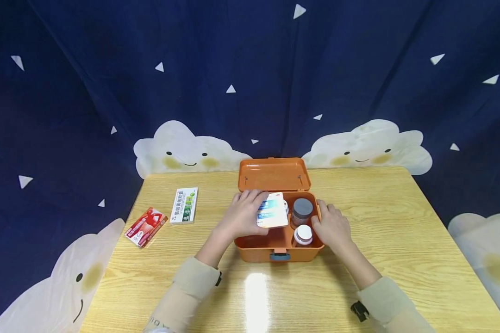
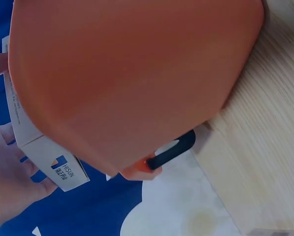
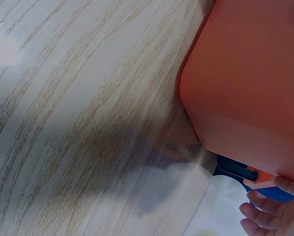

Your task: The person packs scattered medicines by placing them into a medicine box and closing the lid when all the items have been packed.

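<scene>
My left hand [image 1: 246, 215] grips a white and blue medicine box [image 1: 272, 210] over the left part of an orange storage box [image 1: 254, 255]. In the left wrist view, its printed end [image 2: 63, 167] shows beyond the orange wall. The lid [image 1: 272, 175] stands open at the back. Inside, on the right, are a bottle with a grey cap [image 1: 302, 208] and a bottle with a white cap [image 1: 303, 233]. Another white round top is partly hidden behind the medicine box. My right hand [image 1: 333, 226] holds the right wall, its thumb over the rim and fingers outside.
On the wooden table [image 1: 371, 194], left of the storage box, lie a red and white medicine box [image 1: 146, 226] and a white and green medicine box [image 1: 184, 206]. A blue latch [image 1: 280, 256] sits on the front wall. A dark blue curtain [image 1: 266, 69] hangs behind the table.
</scene>
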`<state>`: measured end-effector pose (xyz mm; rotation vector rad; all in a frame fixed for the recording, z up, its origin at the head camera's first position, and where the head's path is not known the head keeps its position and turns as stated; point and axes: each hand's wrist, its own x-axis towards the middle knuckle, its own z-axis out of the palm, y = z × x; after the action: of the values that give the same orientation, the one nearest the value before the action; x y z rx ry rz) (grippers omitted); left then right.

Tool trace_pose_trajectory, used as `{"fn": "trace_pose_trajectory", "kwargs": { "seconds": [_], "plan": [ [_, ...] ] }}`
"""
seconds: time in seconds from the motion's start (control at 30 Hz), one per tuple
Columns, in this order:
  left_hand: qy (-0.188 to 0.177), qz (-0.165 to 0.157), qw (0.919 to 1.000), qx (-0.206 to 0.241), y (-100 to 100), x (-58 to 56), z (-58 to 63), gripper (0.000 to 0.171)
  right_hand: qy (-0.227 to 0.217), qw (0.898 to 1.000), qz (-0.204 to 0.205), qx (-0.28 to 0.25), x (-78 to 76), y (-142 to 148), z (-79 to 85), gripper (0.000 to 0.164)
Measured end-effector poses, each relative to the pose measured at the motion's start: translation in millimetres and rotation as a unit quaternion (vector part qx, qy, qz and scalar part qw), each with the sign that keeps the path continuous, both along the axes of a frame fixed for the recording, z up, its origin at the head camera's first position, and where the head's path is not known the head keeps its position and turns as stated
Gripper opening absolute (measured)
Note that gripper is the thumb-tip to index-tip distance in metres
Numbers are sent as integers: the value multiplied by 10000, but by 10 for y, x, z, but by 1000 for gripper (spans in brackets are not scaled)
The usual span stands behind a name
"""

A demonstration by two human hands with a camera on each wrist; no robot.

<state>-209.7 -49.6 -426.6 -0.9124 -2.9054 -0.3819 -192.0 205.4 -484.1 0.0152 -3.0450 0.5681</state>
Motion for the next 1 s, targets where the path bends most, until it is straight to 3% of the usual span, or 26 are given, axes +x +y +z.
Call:
{"fn": "trace_pose_trajectory", "kwargs": {
  "seconds": [0.4, 1.0],
  "plan": [
    [-646, -483, 9965, -240, 141, 4, -64, 90, 45, 10000, 0, -12, 3, 2, 14, 50],
    [-1479, -628, 9857, -503, 176, -35, -210, 83, -7, 10000, -34, -27, 9, -4, 1, 51]
  ]
}}
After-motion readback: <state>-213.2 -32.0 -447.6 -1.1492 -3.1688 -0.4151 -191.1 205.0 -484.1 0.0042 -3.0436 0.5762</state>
